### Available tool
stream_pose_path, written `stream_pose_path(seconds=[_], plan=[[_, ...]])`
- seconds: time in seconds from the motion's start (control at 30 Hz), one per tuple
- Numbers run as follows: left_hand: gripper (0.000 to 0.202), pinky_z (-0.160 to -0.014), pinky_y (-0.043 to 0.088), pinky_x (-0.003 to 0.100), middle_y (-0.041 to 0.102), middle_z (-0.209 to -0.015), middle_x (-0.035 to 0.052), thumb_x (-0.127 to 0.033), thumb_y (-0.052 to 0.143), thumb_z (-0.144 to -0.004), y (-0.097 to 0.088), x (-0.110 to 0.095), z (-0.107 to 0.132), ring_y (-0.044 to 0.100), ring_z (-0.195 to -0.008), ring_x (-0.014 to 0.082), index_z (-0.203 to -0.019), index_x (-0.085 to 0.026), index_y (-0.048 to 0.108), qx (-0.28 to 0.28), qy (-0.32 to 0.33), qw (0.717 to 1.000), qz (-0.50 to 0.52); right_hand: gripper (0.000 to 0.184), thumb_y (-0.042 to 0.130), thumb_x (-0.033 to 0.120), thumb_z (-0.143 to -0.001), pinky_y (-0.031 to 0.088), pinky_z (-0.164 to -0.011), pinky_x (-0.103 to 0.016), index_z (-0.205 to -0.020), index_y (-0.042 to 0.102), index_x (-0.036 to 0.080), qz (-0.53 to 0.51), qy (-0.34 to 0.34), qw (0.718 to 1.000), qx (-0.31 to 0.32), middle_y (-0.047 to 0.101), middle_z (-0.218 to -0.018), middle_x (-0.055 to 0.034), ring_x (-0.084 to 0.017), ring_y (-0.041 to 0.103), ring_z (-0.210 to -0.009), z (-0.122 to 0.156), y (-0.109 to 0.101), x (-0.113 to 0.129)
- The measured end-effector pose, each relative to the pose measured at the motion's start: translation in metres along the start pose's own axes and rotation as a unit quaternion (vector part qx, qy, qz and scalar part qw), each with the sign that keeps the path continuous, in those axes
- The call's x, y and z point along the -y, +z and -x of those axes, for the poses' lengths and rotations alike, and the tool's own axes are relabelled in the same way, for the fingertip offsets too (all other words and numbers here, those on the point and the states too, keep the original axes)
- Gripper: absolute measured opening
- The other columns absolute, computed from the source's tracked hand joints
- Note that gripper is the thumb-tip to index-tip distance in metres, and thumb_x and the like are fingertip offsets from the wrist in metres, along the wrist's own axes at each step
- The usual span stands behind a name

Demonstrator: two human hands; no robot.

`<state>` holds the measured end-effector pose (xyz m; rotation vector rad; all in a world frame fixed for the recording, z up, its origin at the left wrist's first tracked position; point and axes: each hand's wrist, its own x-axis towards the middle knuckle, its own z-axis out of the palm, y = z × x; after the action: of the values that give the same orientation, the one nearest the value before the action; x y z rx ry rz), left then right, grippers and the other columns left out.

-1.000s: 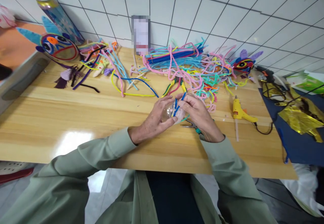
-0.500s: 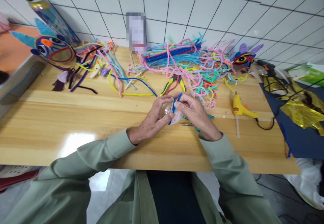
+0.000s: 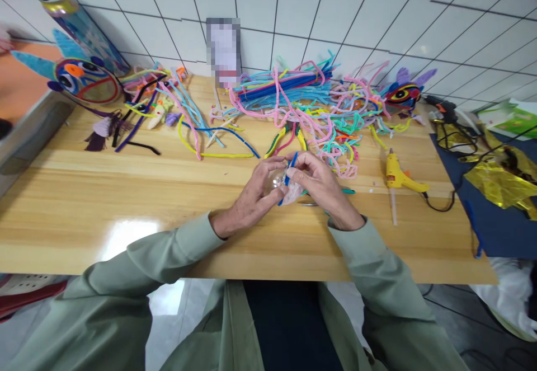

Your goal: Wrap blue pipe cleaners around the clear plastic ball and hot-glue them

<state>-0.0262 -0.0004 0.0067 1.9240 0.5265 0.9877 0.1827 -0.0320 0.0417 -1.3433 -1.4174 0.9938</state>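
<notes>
A clear, shiny round piece [image 3: 275,180], perhaps plastic, with a crinkled translucent part [image 3: 292,194] below, sits between my hands over the middle of the table. My left hand [image 3: 255,196] curls around its left side, the thumb pressing from the front. Across the piece runs a short blue pipe cleaner [image 3: 293,160], pinched by my right hand [image 3: 327,185] between thumb and fingers. Under the right hand lies a tool with a teal handle [image 3: 348,191], mostly covered. Pliers with yellow-green handles [image 3: 275,141] rest just beyond my fingers.
Bundled and loose pipe cleaners [image 3: 285,94] heap along the tiled wall. A yellow glue gun [image 3: 400,175] and its cord lie to the right. Fish-like masks [image 3: 86,80] stand at both ends, a tall can [image 3: 84,29] behind the left one. A phone [image 3: 224,52] leans centrally.
My hands keep the same grip on the clear piece and the blue pipe cleaner, with only a slight shift of the right fingers. The whole view has moved a little.
</notes>
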Motion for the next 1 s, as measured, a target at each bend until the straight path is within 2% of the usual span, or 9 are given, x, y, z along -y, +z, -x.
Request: stream_pose_path(seconds=[0.17,0.33,0.5,0.57,0.63,0.7,0.73,0.83,1.0], plan=[[0.039,-0.135,0.041,0.058,0.059,-0.159,0.0125,-0.038,0.063,-0.113,0.0,0.001,0.0,0.052,-0.157,0.0294,-0.15,-0.03,0.055,0.001,0.005,1.0,0.005,0.026,0.075,0.047,-0.091,0.049,-0.075,-0.036,-0.088,0.059,0.026,-0.028,0.015,0.999,-0.015,0.067,-0.097,-0.0015,-0.02,0.063,-0.088,0.0,0.002,-0.001],[0.038,-0.136,0.04,0.059,0.059,-0.159,0.0126,-0.038,0.063,-0.112,0.001,0.002,0.0,0.051,-0.158,0.0299,-0.149,-0.03,0.055,0.001,0.005,1.0,0.003,0.029,0.079,0.049,-0.089,0.046,-0.066,-0.033,-0.098,0.064,0.027,-0.047,0.041,0.998,-0.018,0.067,-0.092,0.0001,-0.018,0.061,-0.079,0.0,0.003,-0.003],[0.038,-0.136,0.04,0.058,0.058,-0.16,0.0137,-0.039,0.062,-0.113,0.0,0.0,0.0,0.05,-0.159,0.0294,-0.149,-0.029,0.054,0.001,0.004,1.0,-0.004,0.034,0.075,0.058,-0.094,0.05,-0.068,-0.034,-0.102,0.066,0.026,-0.041,0.049,0.998,-0.018,0.069,-0.091,-0.0008,-0.02,0.064,-0.082,0.0,0.003,-0.004],[0.039,-0.136,0.041,0.058,0.058,-0.16,0.014,-0.039,0.061,-0.114,0.0,-0.001,0.0,0.051,-0.159,0.0294,-0.15,-0.029,0.053,0.003,0.006,1.0,-0.01,0.031,0.072,0.055,-0.098,0.055,-0.075,-0.037,-0.109,0.068,0.026,-0.004,0.02,0.999,-0.035,0.073,-0.101,-0.0035,-0.022,0.067,-0.091,0.002,0.001,0.001],[0.039,-0.135,0.041,0.058,0.059,-0.158,0.014,-0.041,0.061,-0.114,0.001,-0.001,0.0,0.051,-0.159,0.0295,-0.15,-0.029,0.054,0.002,0.009,1.0,-0.013,0.027,0.073,0.047,-0.1,0.057,-0.091,-0.044,-0.118,0.07,0.027,0.072,-0.056,0.994,-0.064,0.074,-0.121,-0.0074,-0.027,0.069,-0.112,0.007,-0.003,0.01],[0.039,-0.135,0.042,0.059,0.06,-0.157,0.0137,-0.042,0.061,-0.113,0.002,0.0,0.0,0.052,-0.157,0.0299,-0.149,-0.029,0.054,-0.003,0.009,1.0,-0.013,0.023,0.073,0.037,-0.101,0.053,-0.107,-0.051,-0.123,0.073,0.03,0.165,-0.143,0.972,-0.081,0.071,-0.134,-0.009,-0.031,0.065,-0.128,0.012,-0.006,0.019],[0.039,-0.135,0.042,0.059,0.06,-0.156,0.0135,-0.043,0.061,-0.113,0.003,0.001,0.0,0.052,-0.157,0.0302,-0.149,-0.029,0.054,-0.005,0.01,1.0,-0.014,0.02,0.071,0.032,-0.102,0.051,-0.11,-0.053,-0.121,0.076,0.031,0.205,-0.174,0.96,-0.079,0.071,-0.133,-0.0089,-0.032,0.064,-0.129,0.015,-0.008,0.023],[0.041,-0.135,0.042,0.059,0.061,-0.157,0.0135,-0.046,0.061,-0.112,0.004,0.004,0.001,0.053,-0.156,0.0308,-0.15,-0.029,0.054,-0.009,0.008,1.0,-0.015,0.018,0.065,0.024,-0.105,0.052,-0.103,-0.053,-0.113,0.08,0.033,0.28,-0.21,0.935,-0.048,0.072,-0.116,-0.008,-0.031,0.067,-0.114,0.02,-0.01,0.032],[0.042,-0.135,0.041,0.06,0.061,-0.157,0.0153,-0.045,0.06,-0.113,0.004,0.002,0.0,0.053,-0.156,0.0315,-0.15,-0.028,0.054,-0.007,0.012,1.0,-0.014,0.017,0.063,0.022,-0.108,0.052,-0.093,-0.048,-0.103,0.077,0.03,0.305,-0.228,0.925,-0.014,0.07,-0.105,-0.0067,-0.028,0.066,-0.102,0.021,-0.007,0.032]])
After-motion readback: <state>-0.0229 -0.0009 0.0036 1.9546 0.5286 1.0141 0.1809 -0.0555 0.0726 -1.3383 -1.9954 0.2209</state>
